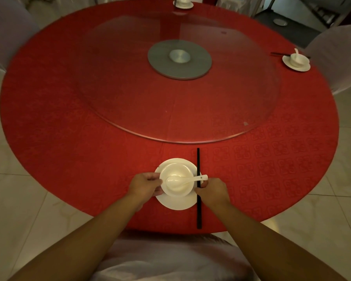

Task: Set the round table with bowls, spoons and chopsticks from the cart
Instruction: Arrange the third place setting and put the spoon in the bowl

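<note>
Both forearms extended over near table edge point(69, 179). Left hand point(145, 184) curled on left rim of bowl point(176, 179) with spoon point(182, 180) inside, on plate point(176, 203). Right hand point(212, 189) pinching chopsticks point(199, 211) just right of plate.

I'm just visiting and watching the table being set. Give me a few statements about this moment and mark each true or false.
1. The spoon lies in the bowl. True.
2. The bowl sits straight on the tablecloth. False: it sits on a plate.
3. The chopsticks lie left of the plate. False: right of it.
4. The left hand holds the bowl's rim. True.
5. Another place setting stands at the far right. True.
</note>
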{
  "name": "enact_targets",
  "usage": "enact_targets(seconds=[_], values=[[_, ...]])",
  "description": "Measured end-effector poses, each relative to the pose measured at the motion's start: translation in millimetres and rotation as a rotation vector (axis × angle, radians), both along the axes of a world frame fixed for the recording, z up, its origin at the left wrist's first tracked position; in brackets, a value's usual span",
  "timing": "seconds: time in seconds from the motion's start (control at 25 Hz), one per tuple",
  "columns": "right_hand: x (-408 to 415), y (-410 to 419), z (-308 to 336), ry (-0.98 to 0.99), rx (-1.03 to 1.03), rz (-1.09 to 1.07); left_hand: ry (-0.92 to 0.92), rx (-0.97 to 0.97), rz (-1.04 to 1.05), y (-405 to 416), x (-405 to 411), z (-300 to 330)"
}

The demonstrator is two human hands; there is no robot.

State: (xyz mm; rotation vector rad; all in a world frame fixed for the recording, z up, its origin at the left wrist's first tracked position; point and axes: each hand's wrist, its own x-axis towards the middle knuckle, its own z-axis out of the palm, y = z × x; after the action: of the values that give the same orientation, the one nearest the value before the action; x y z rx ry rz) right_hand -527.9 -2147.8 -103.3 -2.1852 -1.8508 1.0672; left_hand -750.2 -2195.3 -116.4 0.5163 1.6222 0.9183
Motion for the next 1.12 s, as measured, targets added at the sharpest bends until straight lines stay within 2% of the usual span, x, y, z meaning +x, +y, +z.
enact_targets(seconds=[0.48, 0.56, 0.76, 0.92, 1.12], values=[[18.8, -3.7, 12.3, 0.121, -0.051, -0.028, 0.015, -0.042, -0.007, -0.6, -6.9, 3.6], [25.6, -6.1, 16.1, 0.153, -0.076, -0.002, 0.115, -0.026, -0.033, -0.5, -11.7, 7.2], [56.6, 2.9, 41.7, 0.119, 0.013, 0.073, 0.589, 0.125, -0.256, 15.7, -16.7, 36.6], [97.3, 32.7, 85.9, 0.035, 0.135, 0.163, 0.714, 0.29, -0.504, 50.5, 20.5, 88.1], [189.2, 82.6, 163.7, -0.041, 0.374, 0.282, 0.864, 0.485, -0.654, 124.8, 134.0, 169.5]])
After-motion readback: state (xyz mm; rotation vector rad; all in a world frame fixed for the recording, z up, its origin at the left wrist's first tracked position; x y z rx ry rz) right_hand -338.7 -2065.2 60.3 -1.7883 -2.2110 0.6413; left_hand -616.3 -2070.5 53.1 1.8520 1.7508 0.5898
